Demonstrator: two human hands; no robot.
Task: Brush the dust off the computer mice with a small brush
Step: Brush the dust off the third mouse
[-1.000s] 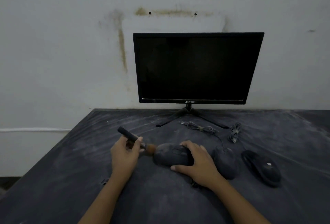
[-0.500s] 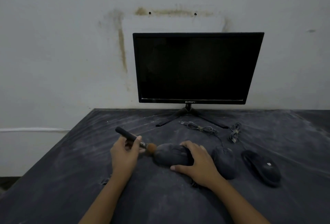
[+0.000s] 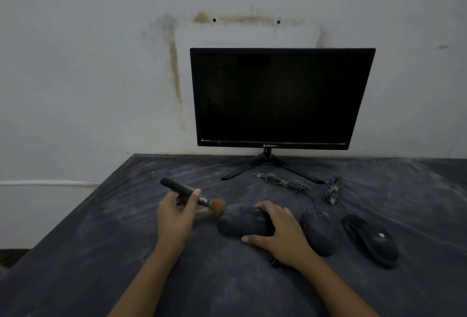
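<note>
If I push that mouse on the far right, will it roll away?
Probably not: the right-hand mouse lies flat on the dusty table, so it should slide. The coiled cable behind it looks floppy and may drag.

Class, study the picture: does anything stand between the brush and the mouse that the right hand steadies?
Nothing visible does. The brush, held by the left hand, has its bristles at the left end of the mouse; the right hand grips the opposite end, clear of them.
</note>
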